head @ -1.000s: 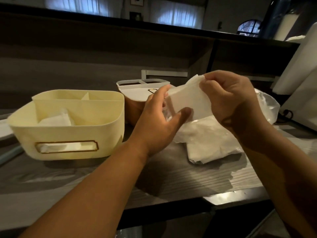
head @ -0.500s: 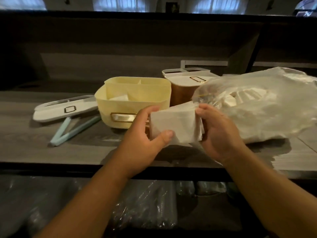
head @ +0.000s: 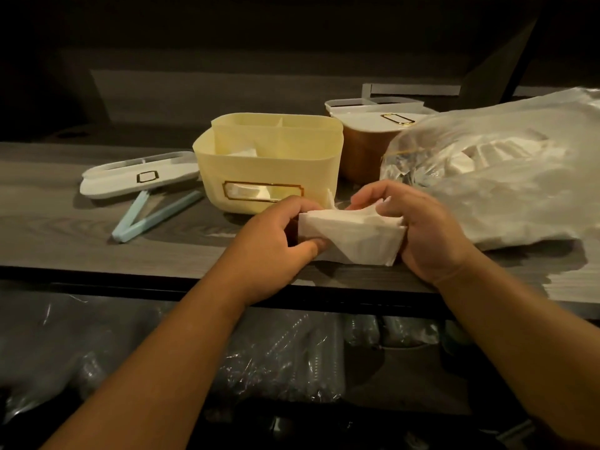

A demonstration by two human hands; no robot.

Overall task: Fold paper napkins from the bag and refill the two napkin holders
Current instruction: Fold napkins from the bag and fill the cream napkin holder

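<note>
White napkin stack pinched at both ends, left hand and right hand, just in front of the yellow holder. Brown holder behind it, napkin bag to its right.

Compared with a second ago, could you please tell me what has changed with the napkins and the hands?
Both hands, left hand and right hand, brought the napkins down from chest height to the counter edge, still gripping them. The yellow holder, brown holder and bag stayed put.
</note>
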